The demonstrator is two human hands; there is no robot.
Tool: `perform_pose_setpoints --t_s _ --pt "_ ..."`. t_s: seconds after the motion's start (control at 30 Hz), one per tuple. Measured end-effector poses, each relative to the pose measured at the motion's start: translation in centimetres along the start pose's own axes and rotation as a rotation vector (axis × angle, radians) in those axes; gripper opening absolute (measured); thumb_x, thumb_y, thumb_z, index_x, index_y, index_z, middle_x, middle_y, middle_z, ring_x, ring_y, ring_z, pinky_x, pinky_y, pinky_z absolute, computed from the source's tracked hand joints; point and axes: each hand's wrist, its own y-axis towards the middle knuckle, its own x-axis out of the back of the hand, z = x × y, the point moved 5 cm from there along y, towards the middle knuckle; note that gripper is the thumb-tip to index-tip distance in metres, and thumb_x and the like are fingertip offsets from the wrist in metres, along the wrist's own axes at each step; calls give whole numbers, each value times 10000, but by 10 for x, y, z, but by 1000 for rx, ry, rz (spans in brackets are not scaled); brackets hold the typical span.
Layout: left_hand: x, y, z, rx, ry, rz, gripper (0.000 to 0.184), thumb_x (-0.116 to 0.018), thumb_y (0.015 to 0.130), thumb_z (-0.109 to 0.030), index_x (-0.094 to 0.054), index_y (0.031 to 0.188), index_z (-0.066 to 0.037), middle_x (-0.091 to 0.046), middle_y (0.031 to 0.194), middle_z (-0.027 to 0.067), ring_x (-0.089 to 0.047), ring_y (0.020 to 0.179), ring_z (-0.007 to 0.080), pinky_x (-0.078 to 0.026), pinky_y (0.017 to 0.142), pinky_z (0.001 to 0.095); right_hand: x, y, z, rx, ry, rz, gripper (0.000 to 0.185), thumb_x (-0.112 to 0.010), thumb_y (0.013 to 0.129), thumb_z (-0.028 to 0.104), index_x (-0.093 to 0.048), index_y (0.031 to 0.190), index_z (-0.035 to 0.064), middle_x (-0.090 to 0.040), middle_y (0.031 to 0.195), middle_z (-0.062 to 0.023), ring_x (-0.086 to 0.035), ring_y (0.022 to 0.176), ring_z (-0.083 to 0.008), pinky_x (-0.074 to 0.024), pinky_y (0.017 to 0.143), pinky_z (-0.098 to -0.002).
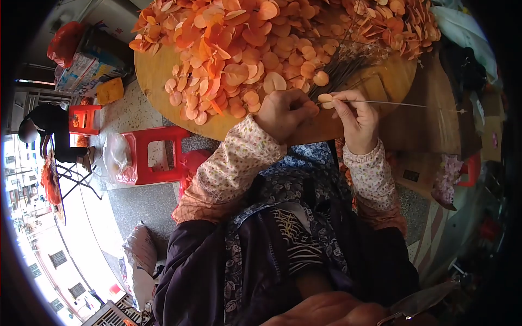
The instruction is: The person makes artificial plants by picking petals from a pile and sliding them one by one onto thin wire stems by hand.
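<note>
My right hand (356, 119) pinches a thin stem (402, 103) that runs out to the right over the wooden table. Small round orange leaves (325, 99) sit at the stem's near end, at the right fingertips. Just left of them, my left hand (285, 112) is closed with its fingers curled; whatever it may hold is hidden. Beyond both hands a large heap of round orange artificial leaves (234, 70) covers much of the table (163, 103). A bundle of thin brown stems (342, 68) lies behind my fingers.
A red plastic stool (157, 155) with a clear bag (117, 157) stands on the floor at left. Further left, another person (54, 127) bends over a folding table with orange material. A white sack (138, 261) rests lower left; cardboard (418, 119) lies at right.
</note>
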Motion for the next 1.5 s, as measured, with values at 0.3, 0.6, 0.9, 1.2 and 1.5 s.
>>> perform_pose_setpoints --t_s 0.3,0.6,0.9,1.2,1.5 --pt "-4 -14 7 113 -88 100 205 -587 849 -199 -641 833 -2 -547 592 -10 -464 509 49 -340 462 199 -10 -2 4 65 60 -3 70 -529 903 61 -552 912 -4 -612 873 -62 -629 755 -111 -501 583 -215" --pt "-4 -22 8 157 -243 87 178 -580 851 -172 -643 832 -6 -538 586 -13 -441 496 45 -318 453 195 -16 -5 6 70 94 44 79 -497 918 54 -539 931 -12 -627 922 -91 -638 802 -132 -500 629 -220" --pt "-17 -30 11 57 -193 33 166 -570 850 -126 -645 824 19 -538 582 -2 -464 524 60 -352 475 209 -31 -19 5 353 -167 -83 34 -564 861 5 -541 885 0 -612 904 -89 -598 789 -144 -484 680 -261" --pt "10 -41 -28 -260 329 -128 173 -592 793 -73 -657 933 5 -612 858 156 -600 637 202 -462 571 284 -16 -24 -19 -42 260 -52 72 -605 847 42 -577 893 -5 -591 914 -46 -535 690 -70 -432 614 -201" --pt "2 -45 -10 -20 130 35 121 -593 784 -135 -659 828 -44 -616 647 136 -617 603 321 -494 565 376 -42 -33 -6 -318 591 59 163 -623 839 53 -571 976 -17 -587 803 -1 -544 722 -49 -442 673 -176"
